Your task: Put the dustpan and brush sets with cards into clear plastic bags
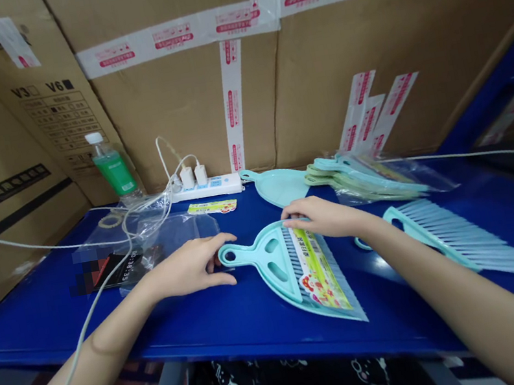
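Just left of the left hand [188,266], a blurred black packet [112,269] lies on the blue tabletop [23,323], partly under a clear plastic bag [170,233]. A white cable [80,330] runs down past the left forearm. Beyond the hand, a green bottle [113,174] with a white cap stands upright against a cardboard carton [182,100], to the left of a white power strip [207,188] holding two plug adapters. A small yellow label card [213,208] lies just beyond the hand.

The left hand is half-curled, its fingertips at the handle end of a teal plastic dustpan [278,274]; whether it actually grips the handle cannot be told. That dustpan lies flat between the hands, with pale bristles and a printed label [318,277] on it. The right hand [320,218] rests open across its upper edge, fingers slightly bent.

Beyond the right hand lie a second teal dustpan [278,187] and a bagged stack of dustpans [363,178]. To its right, a teal long-bristled brush [463,243] lies on the tabletop.
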Demonstrator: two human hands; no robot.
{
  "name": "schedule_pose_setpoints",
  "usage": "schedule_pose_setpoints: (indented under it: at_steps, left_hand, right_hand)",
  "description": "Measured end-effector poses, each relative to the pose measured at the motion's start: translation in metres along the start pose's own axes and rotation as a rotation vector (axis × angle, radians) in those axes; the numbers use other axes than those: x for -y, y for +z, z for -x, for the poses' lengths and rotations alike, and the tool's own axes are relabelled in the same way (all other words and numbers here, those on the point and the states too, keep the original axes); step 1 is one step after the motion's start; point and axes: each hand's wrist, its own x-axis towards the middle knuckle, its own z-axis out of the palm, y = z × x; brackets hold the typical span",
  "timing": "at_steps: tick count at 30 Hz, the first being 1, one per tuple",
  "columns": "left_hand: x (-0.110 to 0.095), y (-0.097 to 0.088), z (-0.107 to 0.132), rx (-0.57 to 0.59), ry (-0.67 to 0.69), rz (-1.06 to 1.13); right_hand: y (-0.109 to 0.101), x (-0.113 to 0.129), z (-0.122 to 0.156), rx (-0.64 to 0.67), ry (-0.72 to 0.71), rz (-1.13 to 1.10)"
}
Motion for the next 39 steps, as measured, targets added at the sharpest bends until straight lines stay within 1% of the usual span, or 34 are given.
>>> schedule_pose_setpoints:
  at_steps: [3,7,11,13,15,17,18,19,20,22,24,27,30,34,39]
  left_hand:
    - [-0.002,-0.001,0.0,0.016,-0.034,0.016]
    - [-0.004,-0.001,0.001,-0.009,-0.057,-0.005]
    - [-0.004,0.001,0.001,-0.031,-0.036,-0.002]
    - [-0.002,0.002,0.0,-0.067,-0.014,-0.009]
    - [0.001,0.003,0.0,-0.144,-0.025,-0.11]
    - [0.005,0.003,-0.001,-0.205,-0.077,-0.302]
    - [0.007,0.003,-0.001,-0.202,-0.103,-0.398]
    - [0.008,0.002,-0.001,-0.172,-0.121,-0.476]
    - [0.009,0.002,-0.001,-0.124,-0.129,-0.529]
    - [0.011,0.002,0.0,-0.027,-0.122,-0.568]
    - [0.01,0.003,0.0,0.016,-0.11,-0.557]
    - [0.008,0.005,0.001,0.017,-0.083,-0.499]
    - [0.006,0.007,0.001,0.014,-0.021,-0.429]
    - [0.001,0.01,0.001,0.024,0.072,-0.325]
    - [-0.006,0.01,0.0,0.014,0.124,-0.236]
  right_hand:
    - [0.002,-0.001,-0.002,-0.008,0.05,-0.002]
    - [0.002,-0.004,-0.003,-0.028,0.045,0.009]
    - [0.0,-0.008,-0.002,-0.071,0.07,0.013]
    - [-0.001,-0.01,-0.002,-0.087,0.095,0.004]
    - [-0.001,-0.011,-0.002,-0.086,0.117,-0.015]
    - [-0.002,-0.011,-0.002,-0.078,0.125,-0.042]
    - [-0.003,-0.011,-0.002,-0.078,0.124,-0.053]
    - [-0.003,-0.012,-0.002,-0.081,0.122,-0.06]
    - [-0.004,-0.013,-0.002,-0.086,0.119,-0.063]
    - [-0.004,-0.015,-0.002,-0.096,0.113,-0.059]
    - [-0.005,-0.017,-0.002,-0.099,0.109,-0.052]
    - [-0.005,-0.021,-0.002,-0.102,0.108,-0.049]
    - [-0.006,-0.022,-0.002,-0.114,0.11,-0.036]
    - [-0.008,-0.018,-0.001,-0.1,0.135,-0.04]
    - [-0.01,-0.012,-0.001,-0.066,0.174,-0.045]
